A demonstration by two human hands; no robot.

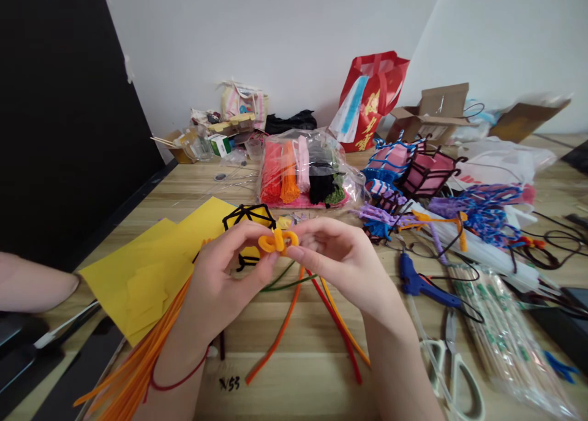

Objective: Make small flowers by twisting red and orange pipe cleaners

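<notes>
Between my two hands is a yellow-orange pipe cleaner (pixel 278 240) bent into small loops, held up above the table. My left hand (pixel 236 268) pinches its left side between thumb and fingers. At its right side, the thumb and fingers of my right hand (pixel 337 255) close on it too. Just behind my hands stands a black pipe-cleaner frame (pixel 248 212), partly hidden. Loose orange (pixel 280 335), red (pixel 337 326) and green pipe cleaners lie below and between my hands. A bundle of orange pipe cleaners (pixel 138 372) passes beside my left forearm.
Yellow sheets (pixel 184 231) lie at left, near another person's arm (pixel 32 283). A clear bag of coloured pipe cleaners (pixel 303 170) is behind. To the right are pink lanterns (pixel 429 170), a blue glue gun (pixel 425 283), scissors (pixel 452 360) and packaged sticks (pixel 505 335).
</notes>
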